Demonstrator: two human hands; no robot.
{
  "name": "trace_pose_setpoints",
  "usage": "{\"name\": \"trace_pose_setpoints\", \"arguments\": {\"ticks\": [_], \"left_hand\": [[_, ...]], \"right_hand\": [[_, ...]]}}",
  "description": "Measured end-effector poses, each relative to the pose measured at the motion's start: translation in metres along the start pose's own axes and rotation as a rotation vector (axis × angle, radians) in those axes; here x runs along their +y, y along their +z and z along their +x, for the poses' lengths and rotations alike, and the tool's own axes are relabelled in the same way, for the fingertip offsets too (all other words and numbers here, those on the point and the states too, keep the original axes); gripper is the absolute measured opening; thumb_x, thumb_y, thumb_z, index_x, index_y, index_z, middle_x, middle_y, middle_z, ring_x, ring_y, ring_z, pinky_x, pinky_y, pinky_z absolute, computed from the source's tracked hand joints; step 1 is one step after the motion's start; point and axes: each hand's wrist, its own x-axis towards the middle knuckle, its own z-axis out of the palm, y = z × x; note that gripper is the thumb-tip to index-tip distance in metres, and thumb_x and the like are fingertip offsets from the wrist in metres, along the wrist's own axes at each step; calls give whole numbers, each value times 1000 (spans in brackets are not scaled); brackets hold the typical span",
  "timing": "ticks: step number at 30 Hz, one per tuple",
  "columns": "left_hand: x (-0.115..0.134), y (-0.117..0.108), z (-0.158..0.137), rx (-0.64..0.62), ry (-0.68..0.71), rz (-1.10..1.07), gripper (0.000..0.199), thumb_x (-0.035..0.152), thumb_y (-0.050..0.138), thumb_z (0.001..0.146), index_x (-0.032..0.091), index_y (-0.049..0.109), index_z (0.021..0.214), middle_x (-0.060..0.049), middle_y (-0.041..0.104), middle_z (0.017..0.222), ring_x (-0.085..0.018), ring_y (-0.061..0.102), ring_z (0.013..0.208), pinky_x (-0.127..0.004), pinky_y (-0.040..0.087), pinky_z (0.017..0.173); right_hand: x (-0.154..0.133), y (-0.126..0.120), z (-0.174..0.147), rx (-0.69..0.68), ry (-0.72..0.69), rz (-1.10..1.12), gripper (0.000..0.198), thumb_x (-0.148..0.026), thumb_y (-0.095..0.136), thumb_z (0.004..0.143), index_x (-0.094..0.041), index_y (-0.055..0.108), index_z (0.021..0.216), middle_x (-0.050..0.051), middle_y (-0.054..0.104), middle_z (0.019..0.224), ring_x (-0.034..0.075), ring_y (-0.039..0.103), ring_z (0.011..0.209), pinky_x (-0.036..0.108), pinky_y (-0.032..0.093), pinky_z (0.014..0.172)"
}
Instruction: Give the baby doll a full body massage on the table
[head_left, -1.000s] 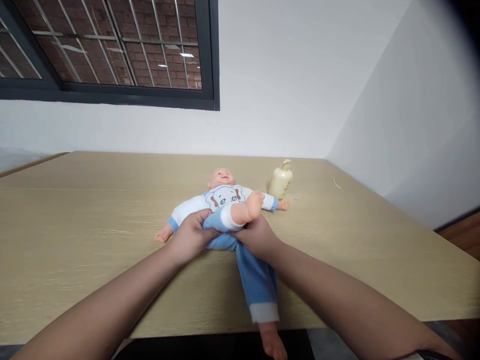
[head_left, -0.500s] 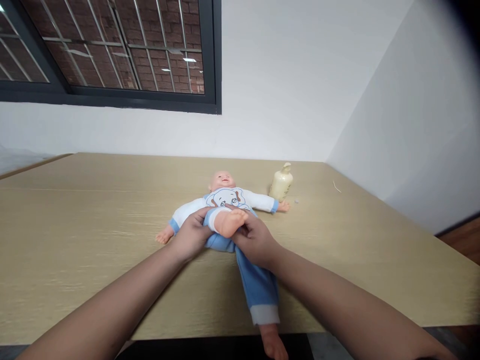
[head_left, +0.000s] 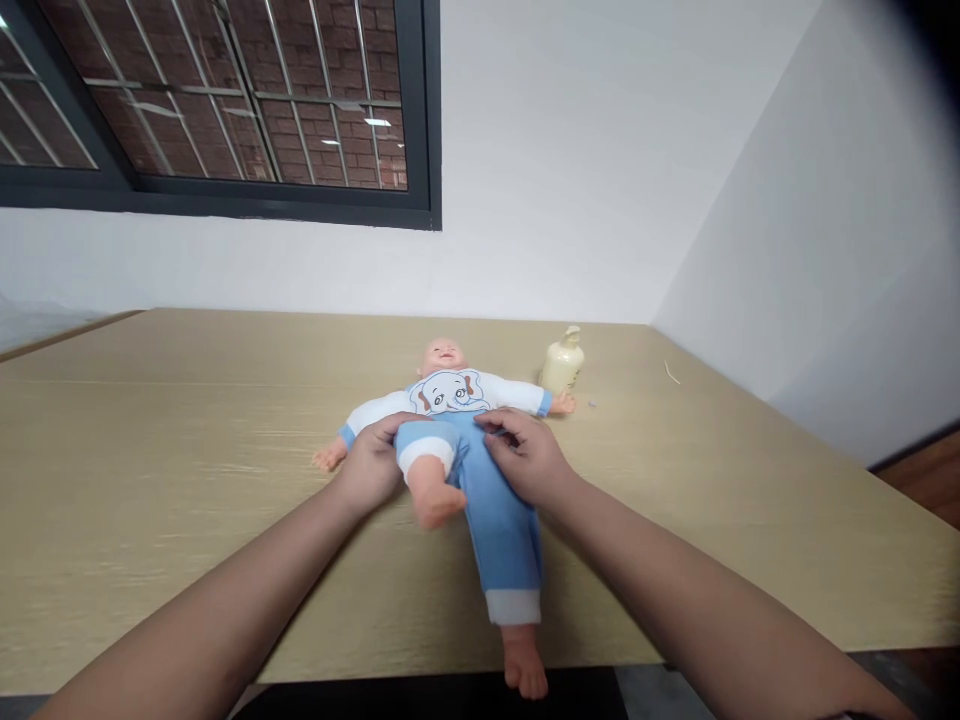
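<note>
A baby doll [head_left: 450, 392] lies on its back, head away from me, in a white top with an elephant face and blue trousers [head_left: 504, 520] with white cuffs. Its leg on my left is raised and bent, the bare foot [head_left: 436, 503] pointing toward me. My left hand [head_left: 379, 462] is closed round that leg, thumb on top and fingers hidden beneath. At the doll's waist on the other side, my right hand [head_left: 525, 452] has its fingers curled with the tips on the trouser fabric. The doll's other leg stretches over the table's near edge.
A cream pump bottle [head_left: 562, 364] stands behind the doll's hand on the right, with a small pale bit [head_left: 592, 404] close by. Farther right lies a thin pale strand [head_left: 672, 373]. The wooden table [head_left: 187, 560] meets a white wall with a barred window [head_left: 262, 100].
The doll's raised leg has come down and to the left, its foot lower. My right hand has left that leg and moved right to the waist. The straight leg has shifted slightly left.
</note>
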Motion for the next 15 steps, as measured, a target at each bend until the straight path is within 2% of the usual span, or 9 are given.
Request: {"name": "trace_pose_setpoints", "arguments": {"ticks": [2, 4, 6, 8, 11, 15], "left_hand": [[-1, -6, -2, -85, 145, 228, 28, 22, 76, 66, 20, 76, 94, -7, 73, 103, -27, 65, 99, -40, 49, 91], [-1, -8, -4, -125, 255, 426, 24, 22, 71, 73, 21, 75, 97, -7, 73, 102, -26, 66, 95, -39, 50, 88], [-1, -8, -6, -121, 305, 534, 22, 20, 68, 77, 22, 74, 98, -6, 73, 100, -24, 67, 91, -37, 51, 83], [0, -4, -9, -120, 312, 560, 22, 18, 66, 78, 22, 73, 98, -5, 73, 99, -23, 67, 89, -35, 52, 81], [3, 1, -12, -147, 297, 559, 21, 17, 64, 79, 24, 74, 97, -4, 73, 99, -22, 68, 90, -35, 52, 82], [8, 0, -12, -219, 184, 461, 21, 19, 67, 79, 23, 72, 99, -4, 74, 101, -24, 68, 93, -36, 52, 86]], "right_hand": [[2, -1, 0, -14, -1, -2, 28, -22, 56, 88, -24, 70, 113, 6, 71, 106, 20, 66, 96, 37, 54, 85], [0, 0, 0, -30, 1, 37, 25, -28, 53, 93, -24, 70, 112, 5, 72, 108, 21, 66, 101, 40, 51, 93], [-6, 1, -1, -59, 22, 106, 27, -34, 50, 97, -24, 68, 113, 5, 72, 112, 21, 65, 107, 42, 49, 98], [-14, 3, -3, -108, 44, 122, 32, -42, 54, 95, -23, 66, 118, 7, 70, 119, 24, 63, 113, 44, 48, 101], [-23, 3, -5, -174, 54, 22, 50, -50, 69, 83, -23, 62, 124, 9, 65, 128, 29, 59, 120, 50, 45, 104], [-23, 1, -5, -205, 87, -13, 58, -52, 74, 77, -24, 61, 126, 10, 63, 130, 30, 58, 121, 50, 45, 102]]}}
